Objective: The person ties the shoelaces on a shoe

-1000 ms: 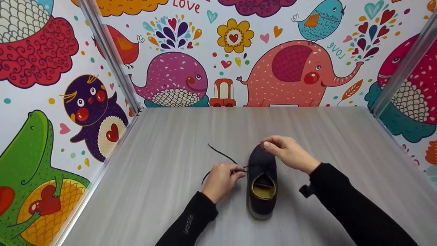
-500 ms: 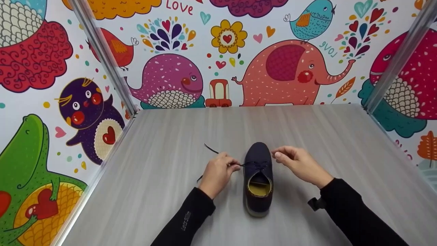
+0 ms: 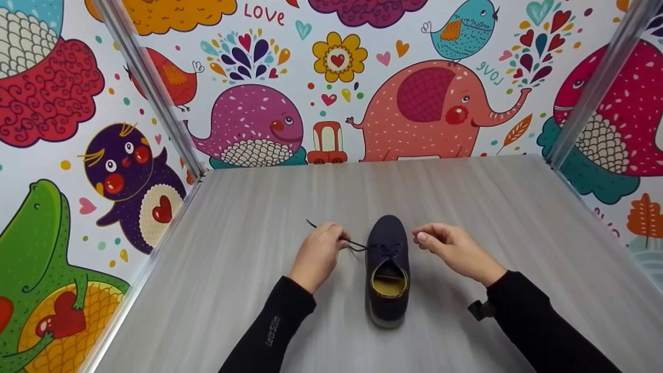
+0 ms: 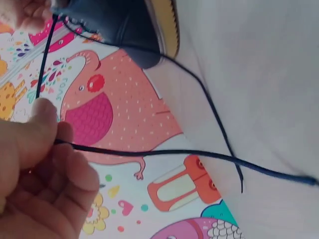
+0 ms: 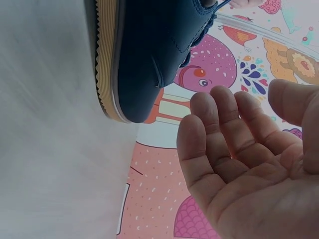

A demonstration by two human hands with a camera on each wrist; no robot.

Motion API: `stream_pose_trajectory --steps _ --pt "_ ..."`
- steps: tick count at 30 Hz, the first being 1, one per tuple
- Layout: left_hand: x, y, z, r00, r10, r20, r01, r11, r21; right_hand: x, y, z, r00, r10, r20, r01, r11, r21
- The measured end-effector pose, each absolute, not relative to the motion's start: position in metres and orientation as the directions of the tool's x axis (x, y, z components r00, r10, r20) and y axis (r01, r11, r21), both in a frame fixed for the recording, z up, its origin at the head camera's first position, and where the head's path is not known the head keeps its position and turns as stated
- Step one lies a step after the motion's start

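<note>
- Shoe [image 3: 386, 265] upright on the table [image 3: 217, 290], toe pointing away, between both hands and touching neither.
- Left hand [image 3: 317, 255] to the left of the shoe, thumb and fingers pinching one lace [image 4: 149, 153]; a taut run from shoe to fingertips, then a free length trailing past the grip and out of the left wrist view.
- Second lace [image 4: 202, 85] slack on the same side, held by nothing, crossing behind the pinched one in that view.
- Right hand [image 3: 460, 254] just right of the toe, apart from it, fingers loosely bent, thumb spread away, nothing held.
- Step in hand, most likely: sorting the laces, with no bow visible.
- Next move, probably: freeing the slack lace with the right hand, without tangling the crossed strands.
</note>
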State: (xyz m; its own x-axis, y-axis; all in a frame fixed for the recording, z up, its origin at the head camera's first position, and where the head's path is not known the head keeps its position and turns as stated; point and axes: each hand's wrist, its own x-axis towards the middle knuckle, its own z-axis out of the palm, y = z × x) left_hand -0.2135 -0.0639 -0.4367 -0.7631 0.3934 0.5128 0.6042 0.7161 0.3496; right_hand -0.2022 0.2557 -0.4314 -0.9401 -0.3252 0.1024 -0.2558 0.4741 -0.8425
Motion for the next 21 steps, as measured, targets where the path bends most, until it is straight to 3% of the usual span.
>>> stream_pose_trajectory --steps 10,21 --pt "-0.217 -0.077 -0.423 -0.802 0.396 0.446 0.572 0.725 0.385 -0.202 0.259 -0.431 -0.941 -0.319 0.112 -0.262 0.478 -0.839" --pt "-0.217 -0.054 -0.421 -0.844 0.302 0.443 0.535 0.519 0.666 -0.201 0.261 -0.432 -0.943 -0.311 0.120 -0.263 0.471 -0.842"
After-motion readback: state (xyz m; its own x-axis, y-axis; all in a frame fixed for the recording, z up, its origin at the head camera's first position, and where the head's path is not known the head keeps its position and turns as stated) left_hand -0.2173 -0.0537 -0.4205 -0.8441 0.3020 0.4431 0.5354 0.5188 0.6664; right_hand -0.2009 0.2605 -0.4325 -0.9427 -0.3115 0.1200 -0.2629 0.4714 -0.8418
